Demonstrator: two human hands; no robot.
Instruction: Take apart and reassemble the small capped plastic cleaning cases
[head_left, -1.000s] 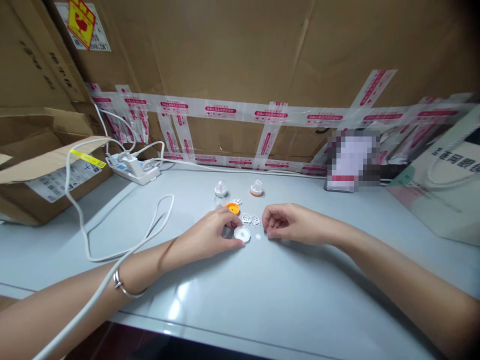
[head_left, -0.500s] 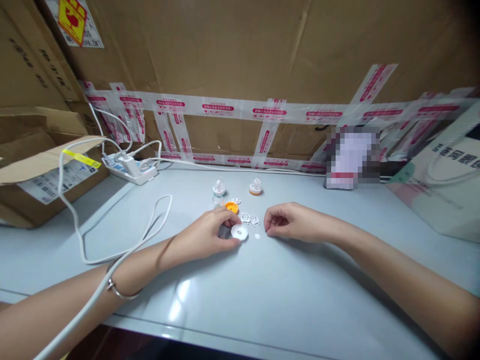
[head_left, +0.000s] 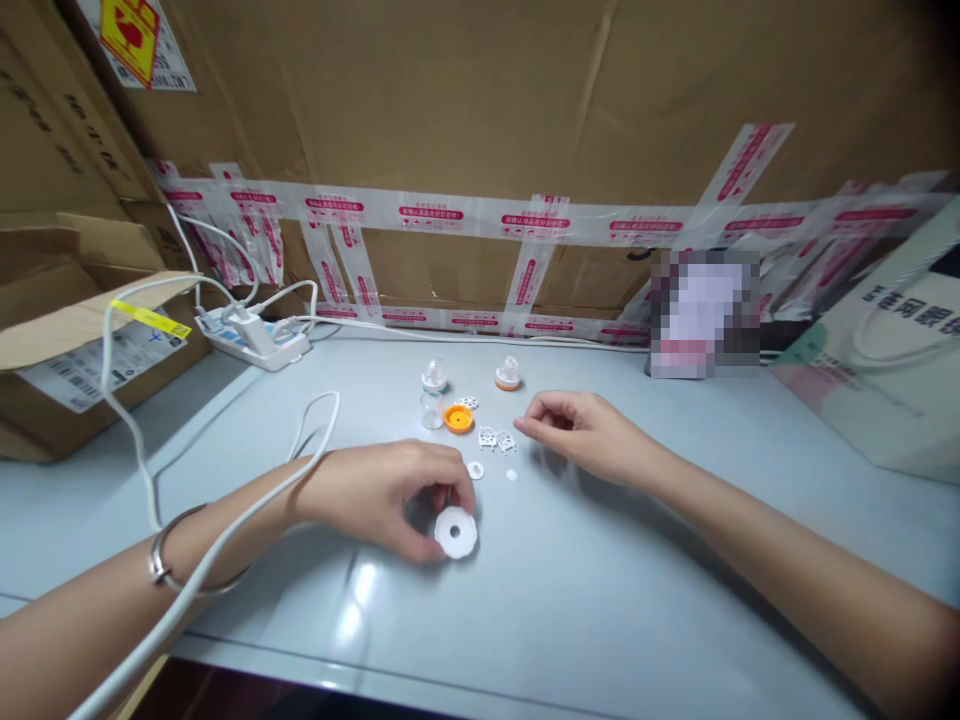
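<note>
Between the thumb and fingers of my left hand point(head_left: 397, 495) is a white round disc point(head_left: 442, 540) with a hole in its centre. Just beyond it lie a small white ring point(head_left: 475, 470) and a tiny white disc point(head_left: 511, 475). My right hand point(head_left: 562, 425) hovers at the right of the small parts, fingers curled with the thumb and forefinger together; whether anything small is between them is hidden. White openwork pieces point(head_left: 496, 440) lie between the hands, behind them an orange cap point(head_left: 459, 419) and a clear cup point(head_left: 432, 411).
Two clear-domed pieces, one teal-rimmed point(head_left: 434, 375) and one orange-rimmed point(head_left: 508, 374), stand farther back. A power strip point(head_left: 259, 345) and open carton point(head_left: 97, 350) are at left, with a white cable point(head_left: 247, 510) crossing over my left forearm. A blurred phone-like object point(head_left: 694, 320) leans at the back right.
My left hand has pulled the white disc toward the front edge and tilted it, uncovering the small white ring. My right hand has shifted slightly back and left.
</note>
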